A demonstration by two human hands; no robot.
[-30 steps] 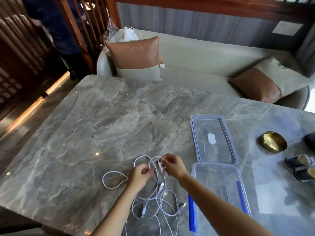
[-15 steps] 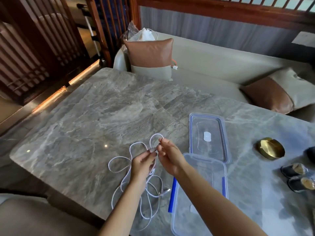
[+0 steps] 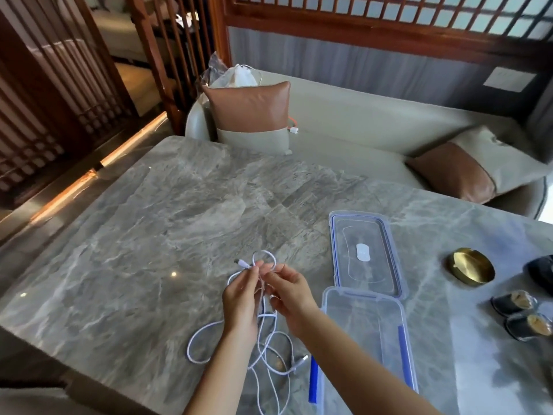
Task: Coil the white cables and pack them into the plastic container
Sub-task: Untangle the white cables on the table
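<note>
A tangle of white cables (image 3: 269,351) lies on the grey marble table (image 3: 149,250) near its front edge. My left hand (image 3: 241,298) pinches one cable near its plug end, which sticks out to the left. My right hand (image 3: 288,292) pinches the same cable beside it, and a small loop stands above both hands. To the right stands the clear plastic container (image 3: 368,339) with blue clips, open with nothing visible inside. Its lid (image 3: 363,253) lies flat just behind it.
A brass dish (image 3: 469,266) sits right of the lid. Dark slippers (image 3: 520,313) lie at the right edge of the table. Behind the table runs a beige sofa (image 3: 344,127) with brown cushions (image 3: 248,109). A wooden screen (image 3: 59,85) stands at the left.
Both hands have lifted the cable end up off the pile and formed a small loop above the fingers. The camera view has shifted to the left and tilted up.
</note>
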